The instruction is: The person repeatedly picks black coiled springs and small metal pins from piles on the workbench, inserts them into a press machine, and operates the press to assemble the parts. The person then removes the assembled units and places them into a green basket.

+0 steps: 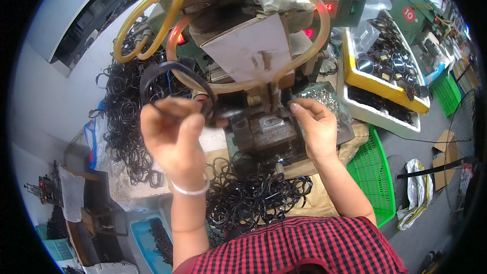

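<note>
Crowded around my hands is a workshop bench with a green press machine looped by yellow hoses. My left hand is raised just left of the machine's metal block, fingers curled and pinched on a black eyeglass frame that arcs up above my knuckles. My right hand sits just right of that block, thumb and fingertips drawn together near a tray of small silvery parts; whether they hold anything I cannot tell. Below both wrists lies a heap of black frames, and a taller pile of them stands beyond my left hand. Further right of my right hand are a green basket and a yellow-and-white tray of dark lenses.
</note>
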Motion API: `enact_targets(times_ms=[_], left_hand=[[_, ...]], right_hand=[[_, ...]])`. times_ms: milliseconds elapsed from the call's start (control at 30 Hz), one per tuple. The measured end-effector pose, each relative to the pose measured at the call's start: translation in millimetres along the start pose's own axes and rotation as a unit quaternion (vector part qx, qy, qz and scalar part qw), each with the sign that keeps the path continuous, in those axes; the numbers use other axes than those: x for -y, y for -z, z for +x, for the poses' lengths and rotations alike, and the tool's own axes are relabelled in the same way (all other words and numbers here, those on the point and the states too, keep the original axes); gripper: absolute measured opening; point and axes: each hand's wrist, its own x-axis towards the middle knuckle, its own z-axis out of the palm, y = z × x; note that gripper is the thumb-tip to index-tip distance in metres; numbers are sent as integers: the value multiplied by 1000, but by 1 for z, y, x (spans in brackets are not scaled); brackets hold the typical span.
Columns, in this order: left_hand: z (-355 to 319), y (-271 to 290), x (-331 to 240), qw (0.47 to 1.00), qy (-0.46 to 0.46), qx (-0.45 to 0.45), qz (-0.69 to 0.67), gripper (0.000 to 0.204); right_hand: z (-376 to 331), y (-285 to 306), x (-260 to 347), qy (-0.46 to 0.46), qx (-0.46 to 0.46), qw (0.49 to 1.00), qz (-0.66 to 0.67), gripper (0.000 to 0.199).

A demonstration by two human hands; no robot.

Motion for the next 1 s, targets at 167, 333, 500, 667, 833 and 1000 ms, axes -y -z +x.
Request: enact_targets(times_ms=[167,333,500,667,833,1000], left_hand=[[-23,3,1,998,-15,-35,49,18],[-3,-5,-7,998,-15,-28,53,16],[-1,9,5,999,-36,3,23,19],[-26,-3,-21,996,78,19,37,30],[-34,-28,-8,990,79,80,91,19],[-23,-46,8,985,83,98,119,12]], right_hand=[[-11,-19,2,62,64,989,-115,18],[-15,-36,10,64,73,995,-19,40],[-18,-39,13,78,70,993,-52,51],[-26,-15,24,164,120,957,-208,54],[15,59,-6,216,-32,742,-634,27],[31,97,-47,265,-83,756,-593,16]])
